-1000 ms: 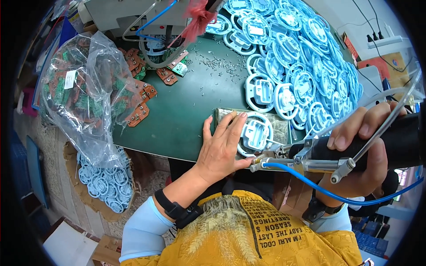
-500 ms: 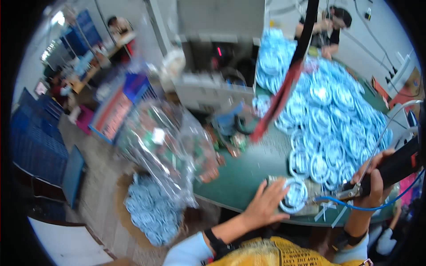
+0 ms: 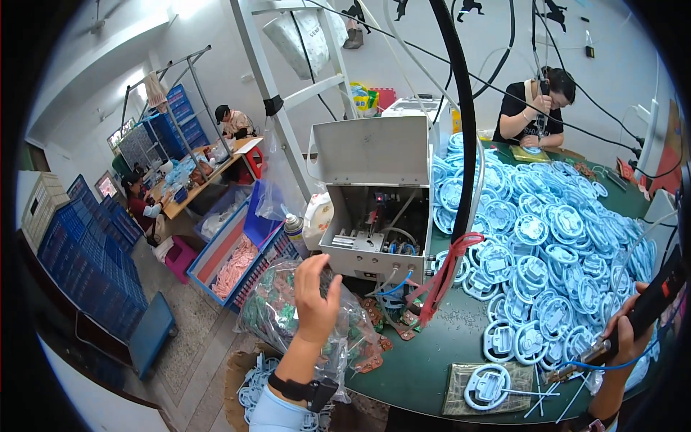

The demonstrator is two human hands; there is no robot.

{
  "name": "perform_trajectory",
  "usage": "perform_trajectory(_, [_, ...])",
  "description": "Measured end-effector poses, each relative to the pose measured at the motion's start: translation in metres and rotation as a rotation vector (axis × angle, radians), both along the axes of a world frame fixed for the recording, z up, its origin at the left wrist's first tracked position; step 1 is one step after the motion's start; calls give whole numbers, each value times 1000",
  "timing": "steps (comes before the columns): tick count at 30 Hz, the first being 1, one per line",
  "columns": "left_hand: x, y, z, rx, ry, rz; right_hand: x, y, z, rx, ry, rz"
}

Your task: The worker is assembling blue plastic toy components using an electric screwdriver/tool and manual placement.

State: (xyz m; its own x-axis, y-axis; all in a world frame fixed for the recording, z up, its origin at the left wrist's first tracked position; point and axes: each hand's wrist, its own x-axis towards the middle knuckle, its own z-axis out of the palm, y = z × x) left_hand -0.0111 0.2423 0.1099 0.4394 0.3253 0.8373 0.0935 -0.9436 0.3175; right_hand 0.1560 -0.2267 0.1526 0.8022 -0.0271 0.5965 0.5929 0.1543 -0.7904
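Overhead, the left hand [image 3: 315,297] hung raised with loose, parted fingers, holding nothing, above a crinkled clear plastic bag [image 3: 288,317] stuffed with green and brown circuit boards at the worktop's [image 3: 432,367] left edge. At the near edge the right hand [image 3: 628,333] gripped a black powered screwdriver [image 3: 651,306] with a blue cable, its tip toward a white ring-shaped plastic part [image 3: 488,387] lying on a grey-green mat [image 3: 453,392]. Behind, glossy blue-white ring parts [image 3: 554,245] lay heaped, beside an open grey metal box [image 3: 376,209] showing wiring.
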Motion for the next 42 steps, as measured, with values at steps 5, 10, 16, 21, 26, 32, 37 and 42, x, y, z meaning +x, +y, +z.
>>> perform_trajectory(5, [42, 35, 7, -101, 103, -4, 8, -4, -6, -23, -7, -42])
perform_trajectory(10, [96, 56, 9, -132, 181, -33, 10, 1, -9, -29, 6, 16])
perform_trajectory(16, [100, 79, -5, -295, -11, 240, 8, -8, -11, -19, -21, 13])
perform_trajectory(21, [58, 55, 11, -405, -208, 59, -2, -13, -1, -47, 13, -62])
perform_trajectory(26, [-5, -35, 8, -191, -147, -159, -1, 34, 25, 97, 43, 119])
perform_trajectory(32, [-15, -133, -61, -150, 286, -645, 10, 40, 51, -171, -155, 58])
perform_trajectory(37, [-21, -191, -107, -219, 489, -731, -5, 19, 67, -283, -235, 63])
perform_trajectory(42, [-21, -219, -128, -233, 528, -730, -33, 34, 51, -244, -131, 128])
